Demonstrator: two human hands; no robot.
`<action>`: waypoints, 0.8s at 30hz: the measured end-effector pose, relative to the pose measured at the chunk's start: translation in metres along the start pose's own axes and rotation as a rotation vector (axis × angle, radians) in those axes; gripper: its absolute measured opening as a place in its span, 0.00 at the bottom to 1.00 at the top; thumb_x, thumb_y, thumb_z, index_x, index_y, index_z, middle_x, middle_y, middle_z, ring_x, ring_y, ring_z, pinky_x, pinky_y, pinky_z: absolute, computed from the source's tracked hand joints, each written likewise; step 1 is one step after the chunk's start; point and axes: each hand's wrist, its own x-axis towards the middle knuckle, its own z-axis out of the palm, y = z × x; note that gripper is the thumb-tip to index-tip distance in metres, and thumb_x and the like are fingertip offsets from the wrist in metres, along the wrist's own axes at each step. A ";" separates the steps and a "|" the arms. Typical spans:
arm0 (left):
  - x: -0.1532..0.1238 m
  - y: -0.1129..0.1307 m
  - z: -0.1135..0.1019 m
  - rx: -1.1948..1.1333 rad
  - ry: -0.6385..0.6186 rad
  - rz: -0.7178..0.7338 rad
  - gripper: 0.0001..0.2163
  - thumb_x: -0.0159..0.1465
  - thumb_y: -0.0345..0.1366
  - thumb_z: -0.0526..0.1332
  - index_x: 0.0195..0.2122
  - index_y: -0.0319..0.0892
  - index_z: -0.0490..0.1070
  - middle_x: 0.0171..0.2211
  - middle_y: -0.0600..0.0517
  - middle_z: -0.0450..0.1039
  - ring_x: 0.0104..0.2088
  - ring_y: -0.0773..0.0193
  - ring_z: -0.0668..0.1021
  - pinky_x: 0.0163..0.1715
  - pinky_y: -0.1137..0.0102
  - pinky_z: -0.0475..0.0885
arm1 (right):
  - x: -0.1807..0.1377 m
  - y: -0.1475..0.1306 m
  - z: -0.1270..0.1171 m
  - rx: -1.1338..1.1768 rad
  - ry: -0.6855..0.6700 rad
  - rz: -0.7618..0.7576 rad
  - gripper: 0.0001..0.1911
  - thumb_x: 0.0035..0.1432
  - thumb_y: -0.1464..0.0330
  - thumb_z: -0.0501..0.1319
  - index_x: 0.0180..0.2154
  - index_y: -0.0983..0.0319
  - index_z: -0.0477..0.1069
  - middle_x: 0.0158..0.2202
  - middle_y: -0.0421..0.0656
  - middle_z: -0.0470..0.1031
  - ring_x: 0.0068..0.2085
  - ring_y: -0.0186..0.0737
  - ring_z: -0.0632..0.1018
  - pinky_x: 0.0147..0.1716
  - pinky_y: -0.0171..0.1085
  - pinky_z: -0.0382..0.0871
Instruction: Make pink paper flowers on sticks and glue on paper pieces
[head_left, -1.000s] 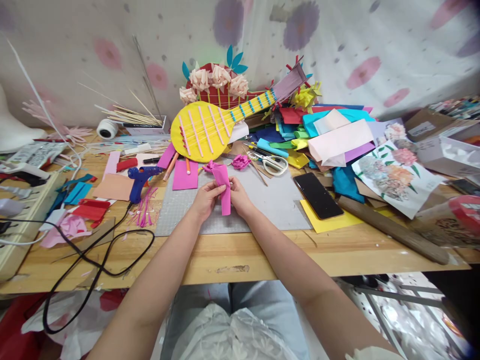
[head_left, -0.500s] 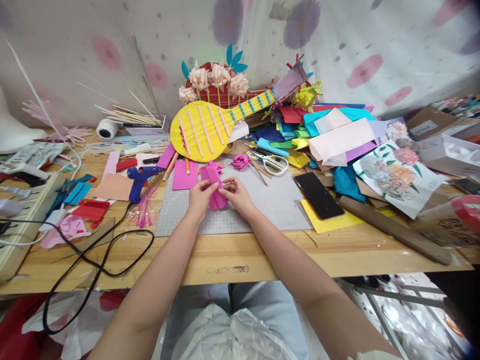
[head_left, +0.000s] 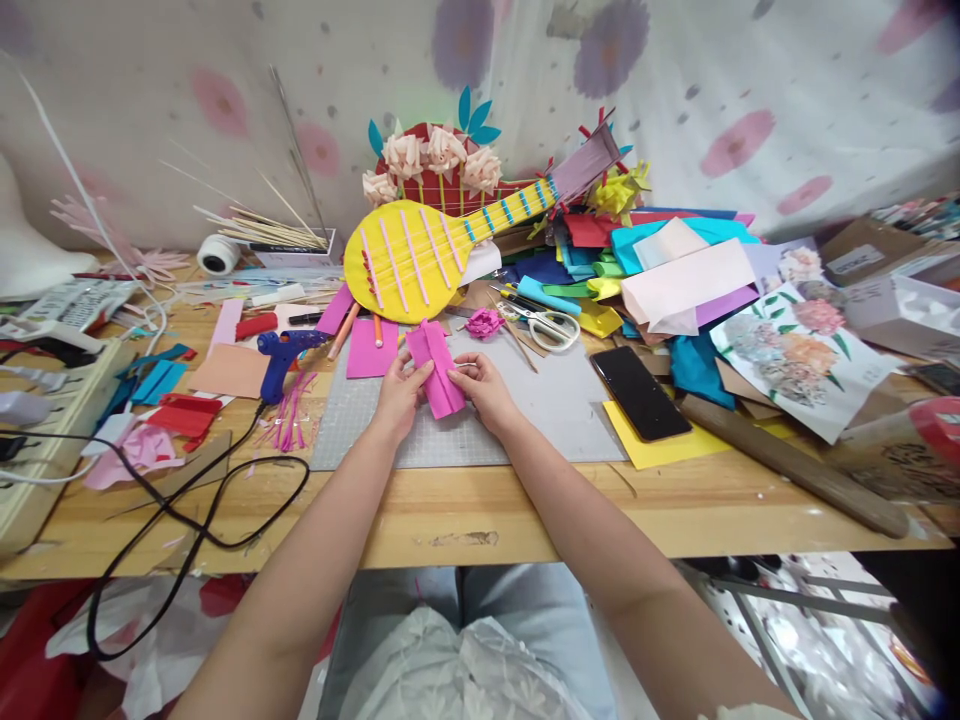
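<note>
A folded strip of magenta paper (head_left: pixel 435 368) is held between both hands above the grey cutting mat (head_left: pixel 555 410). My left hand (head_left: pixel 400 395) pinches its left edge with curled fingers. My right hand (head_left: pixel 487 390) grips the right edge the same way. The strip shows lengthwise creases and tilts away from me. Just beyond it lie a magenta paper flower (head_left: pixel 483 322) and a flat pink sheet (head_left: pixel 371 350).
A yellow paper guitar (head_left: pixel 420 255) stands behind the mat, scissors (head_left: pixel 551 325) and a black phone (head_left: pixel 640 392) to the right. A blue glue gun (head_left: pixel 281 355) with a black cable (head_left: pixel 187 520) lies left. Coloured paper piles (head_left: pixel 660 270) crowd the back right.
The magenta strip hung down narrow from my fingers a second ago; it is now spread wider and turned up flat between both hands, which moved slightly forward.
</note>
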 end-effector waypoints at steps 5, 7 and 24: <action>0.000 0.002 -0.001 -0.049 -0.098 -0.045 0.18 0.44 0.35 0.69 0.35 0.40 0.68 0.29 0.53 0.75 0.26 0.71 0.75 0.30 0.74 0.70 | -0.002 -0.002 0.000 0.096 -0.043 0.063 0.22 0.36 0.63 0.69 0.33 0.60 0.62 0.24 0.33 0.70 0.24 0.29 0.71 0.24 0.30 0.63; 0.000 0.001 -0.002 -0.049 -0.130 -0.039 0.16 0.44 0.35 0.69 0.34 0.40 0.70 0.29 0.53 0.75 0.27 0.71 0.75 0.31 0.73 0.70 | -0.002 -0.003 0.000 0.124 -0.056 0.094 0.21 0.36 0.64 0.69 0.32 0.60 0.62 0.24 0.33 0.70 0.24 0.29 0.71 0.24 0.31 0.64; 0.003 -0.004 -0.002 -0.035 -0.032 0.090 0.13 0.43 0.34 0.69 0.30 0.39 0.70 0.28 0.54 0.72 0.29 0.71 0.73 0.37 0.71 0.67 | -0.009 -0.009 0.004 0.087 -0.162 0.136 0.13 0.44 0.60 0.65 0.29 0.61 0.66 0.26 0.35 0.69 0.26 0.28 0.69 0.27 0.30 0.63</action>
